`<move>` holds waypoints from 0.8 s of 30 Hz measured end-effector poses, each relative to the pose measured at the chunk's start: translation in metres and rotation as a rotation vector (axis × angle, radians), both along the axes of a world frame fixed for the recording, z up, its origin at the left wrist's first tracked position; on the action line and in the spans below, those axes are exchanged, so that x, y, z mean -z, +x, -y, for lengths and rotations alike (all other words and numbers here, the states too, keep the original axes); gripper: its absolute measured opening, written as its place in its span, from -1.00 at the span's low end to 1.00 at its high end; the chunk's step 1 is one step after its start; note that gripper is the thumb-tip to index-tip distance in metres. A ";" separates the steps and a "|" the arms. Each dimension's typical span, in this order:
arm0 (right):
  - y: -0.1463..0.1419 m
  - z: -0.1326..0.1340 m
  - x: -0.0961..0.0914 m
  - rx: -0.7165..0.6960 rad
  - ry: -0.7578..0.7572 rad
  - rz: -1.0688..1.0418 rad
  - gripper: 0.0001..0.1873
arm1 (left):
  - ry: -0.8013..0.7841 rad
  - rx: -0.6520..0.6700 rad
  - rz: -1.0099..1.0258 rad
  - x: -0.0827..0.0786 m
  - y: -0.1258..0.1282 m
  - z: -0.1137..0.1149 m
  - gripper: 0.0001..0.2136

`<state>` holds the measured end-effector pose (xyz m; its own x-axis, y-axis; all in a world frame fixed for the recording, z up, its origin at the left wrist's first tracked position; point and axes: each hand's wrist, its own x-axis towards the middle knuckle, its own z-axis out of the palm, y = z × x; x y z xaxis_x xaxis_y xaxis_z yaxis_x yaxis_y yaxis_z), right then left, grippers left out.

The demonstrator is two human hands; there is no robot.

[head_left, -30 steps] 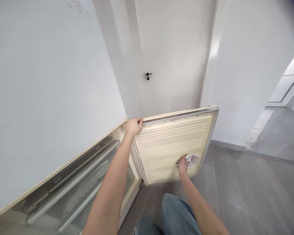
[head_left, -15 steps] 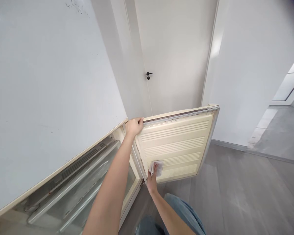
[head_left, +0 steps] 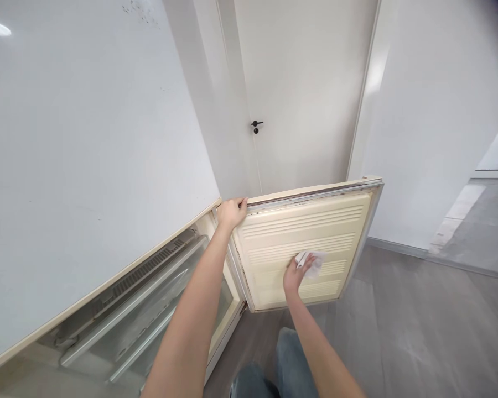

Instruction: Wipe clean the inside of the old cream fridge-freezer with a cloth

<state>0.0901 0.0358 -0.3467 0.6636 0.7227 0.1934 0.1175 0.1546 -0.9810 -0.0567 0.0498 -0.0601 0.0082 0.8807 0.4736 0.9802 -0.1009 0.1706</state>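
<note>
The cream refrigerator door stands swung out, its ribbed inner panel facing me. My left hand grips the door's top edge close to the hinge side, fingers curled over it. In my right hand is a white cloth, pressed against the middle of the inner panel. Dark stains run along the door's grey gasket. To the left, the open refrigerator shows glass shelves and a grey vented strip under its top.
The refrigerator's white top fills the upper left, with dark specks at its far end. Behind stands a white room door with a black handle. Grey wood-look floor lies below, bounded by a white wall at right.
My right hand has moved the cloth right and slightly up across the panel, from near its lower hinge-side corner to the middle. My left hand keeps its grip on the door.
</note>
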 end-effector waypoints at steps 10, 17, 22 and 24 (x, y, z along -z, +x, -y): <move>-0.044 0.021 -0.086 -0.238 0.227 0.962 -0.11 | -0.012 -0.006 -0.005 0.000 0.001 0.000 -0.55; -0.055 0.034 0.006 -0.630 0.235 1.306 -0.12 | -0.006 0.010 0.004 0.002 -0.002 -0.006 -0.57; -0.023 0.028 0.101 -0.878 0.332 1.413 -0.22 | -0.006 0.014 0.006 0.004 -0.005 -0.010 -0.57; -0.007 0.024 0.126 -0.924 0.339 1.443 -0.25 | -0.003 0.015 0.006 0.005 -0.005 -0.010 -0.58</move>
